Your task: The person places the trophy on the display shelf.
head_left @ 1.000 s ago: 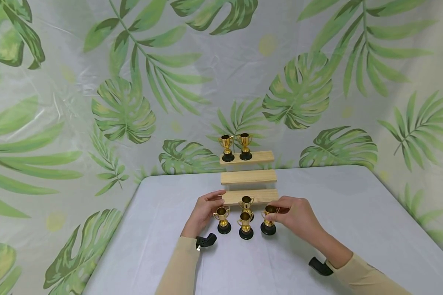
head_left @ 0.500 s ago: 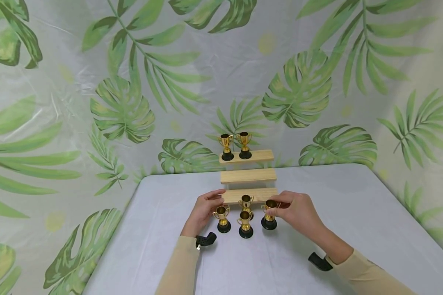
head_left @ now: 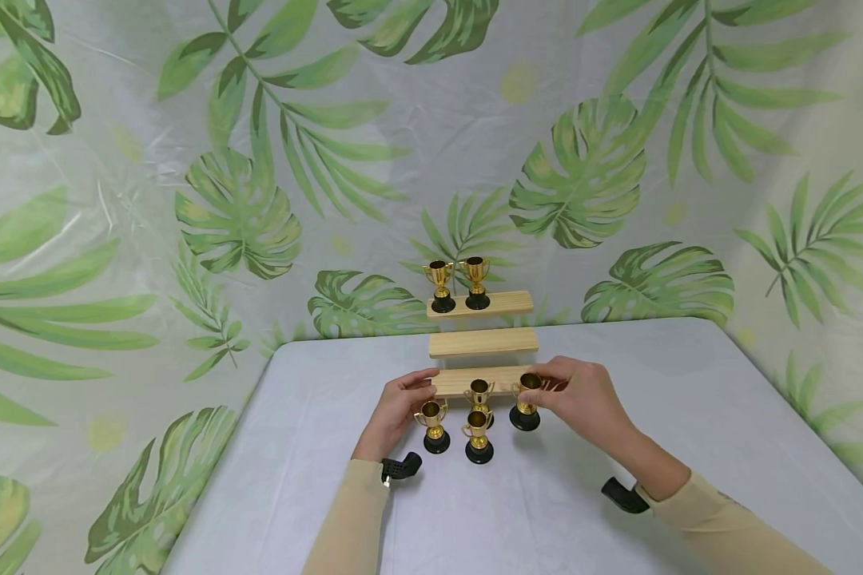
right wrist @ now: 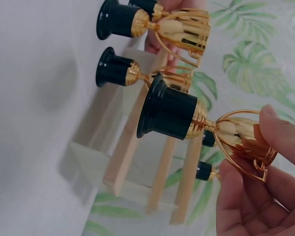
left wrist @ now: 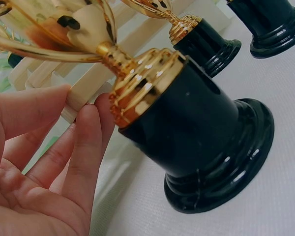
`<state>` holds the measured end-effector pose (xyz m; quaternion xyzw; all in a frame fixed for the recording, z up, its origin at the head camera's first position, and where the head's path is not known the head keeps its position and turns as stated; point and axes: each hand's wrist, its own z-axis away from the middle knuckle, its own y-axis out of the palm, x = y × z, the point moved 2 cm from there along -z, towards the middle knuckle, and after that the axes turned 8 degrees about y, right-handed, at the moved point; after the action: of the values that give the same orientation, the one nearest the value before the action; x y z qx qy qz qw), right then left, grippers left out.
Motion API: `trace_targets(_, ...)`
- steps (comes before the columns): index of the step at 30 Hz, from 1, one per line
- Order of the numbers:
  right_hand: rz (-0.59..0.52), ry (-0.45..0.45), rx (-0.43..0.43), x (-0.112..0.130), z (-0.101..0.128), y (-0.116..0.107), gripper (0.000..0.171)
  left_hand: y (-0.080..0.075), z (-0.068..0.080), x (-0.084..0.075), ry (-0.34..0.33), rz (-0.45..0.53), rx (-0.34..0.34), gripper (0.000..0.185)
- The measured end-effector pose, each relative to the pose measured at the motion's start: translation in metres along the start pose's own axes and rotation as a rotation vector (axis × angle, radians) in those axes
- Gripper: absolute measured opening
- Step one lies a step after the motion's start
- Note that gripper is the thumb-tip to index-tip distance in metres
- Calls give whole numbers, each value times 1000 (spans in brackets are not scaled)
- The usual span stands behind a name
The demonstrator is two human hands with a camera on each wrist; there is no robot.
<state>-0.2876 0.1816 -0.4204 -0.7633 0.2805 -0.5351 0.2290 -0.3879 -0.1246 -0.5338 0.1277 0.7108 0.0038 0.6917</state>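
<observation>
Raised higher and nearer the shelf than half a second ago, the held trophy [head_left: 525, 411] has moved with the right hand [head_left: 586, 399], while the left hand [head_left: 395, 411] has stayed where it was. Thumb and fingers of the right hand pinch the gold cup, its black base hanging clear of the table [head_left: 733, 431], the cup up and the base down. The left hand pinches the left end of the lowest plank [head_left: 451, 384].

Three more trophies stand upright on the table between the hands. The left trophy [head_left: 435, 439] is just beside the left hand's fingers; the front trophy [head_left: 479, 447] sits about midway, on the person's side; the rear trophy [head_left: 480, 393] stands directly behind it, close before the lowest plank, and hides part of that plank's front from the head view.

Beyond both hands rise the middle plank [head_left: 483, 343] and the top plank [head_left: 514, 302], on whose left half two upright trophies [head_left: 442, 287] stand side by side. A leafy backdrop [head_left: 431, 120] hangs behind. Black wrist mounts [head_left: 401, 468] sit below both hands, at the sleeves.
</observation>
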Motion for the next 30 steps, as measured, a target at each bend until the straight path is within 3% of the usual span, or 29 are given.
trace_targets(9, 1, -47, -21, 10, -11, -9, 39, 0, 0, -1, -1, 8, 0, 39)
trace_targets(30, 1, -36, -46, 19, -25, -23, 39, 0, 1, 1, 0, 2, 2, 41)
